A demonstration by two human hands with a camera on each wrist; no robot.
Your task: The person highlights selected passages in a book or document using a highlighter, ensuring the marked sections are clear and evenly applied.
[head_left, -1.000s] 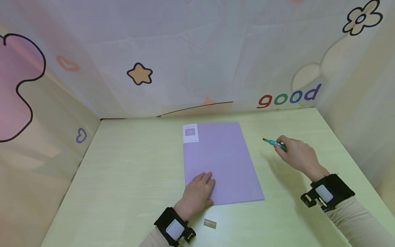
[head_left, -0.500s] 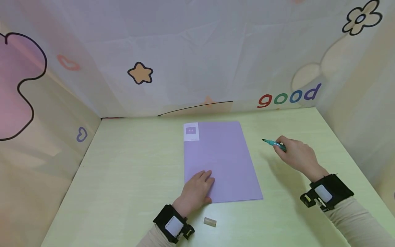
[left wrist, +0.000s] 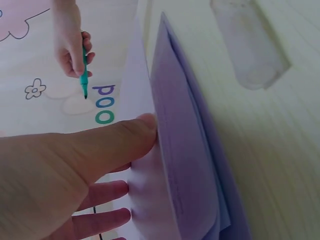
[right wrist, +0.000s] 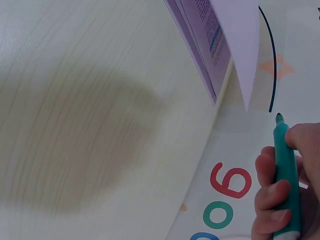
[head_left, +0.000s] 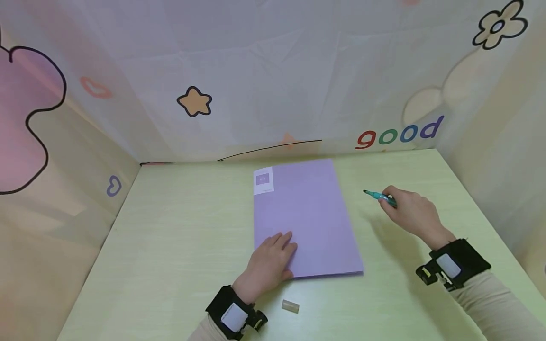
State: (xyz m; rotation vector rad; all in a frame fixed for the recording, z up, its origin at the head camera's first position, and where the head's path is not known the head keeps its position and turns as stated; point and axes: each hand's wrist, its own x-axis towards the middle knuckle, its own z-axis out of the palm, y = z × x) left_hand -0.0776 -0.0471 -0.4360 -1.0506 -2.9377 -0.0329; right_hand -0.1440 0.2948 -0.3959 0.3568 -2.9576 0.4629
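Note:
A purple booklet [head_left: 311, 213] with a white label at its upper left lies on the table. My left hand [head_left: 268, 260] rests on its lower left part, fingers extended on the cover. In the left wrist view, the thumb [left wrist: 137, 132] touches the cover's near edge, and gaps show between the cover and the leaves. The right wrist view shows the cover raised at the far right corner, with a printed page [right wrist: 207, 30] beneath. My right hand [head_left: 414, 213] grips a teal marker [head_left: 377, 196], dark tip pointing left, in the air right of the booklet.
A small greyish, see-through block [head_left: 290, 307] lies in front of the booklet, near my left wrist. The pale wooden tabletop [head_left: 183, 237] meets a printed cloth backdrop [head_left: 264, 71] at the back and sides.
The booklet's cover has risen along its right side, its far right corner going up. My left hand has shifted slightly forward. My right hand and the marker stay nearly still.

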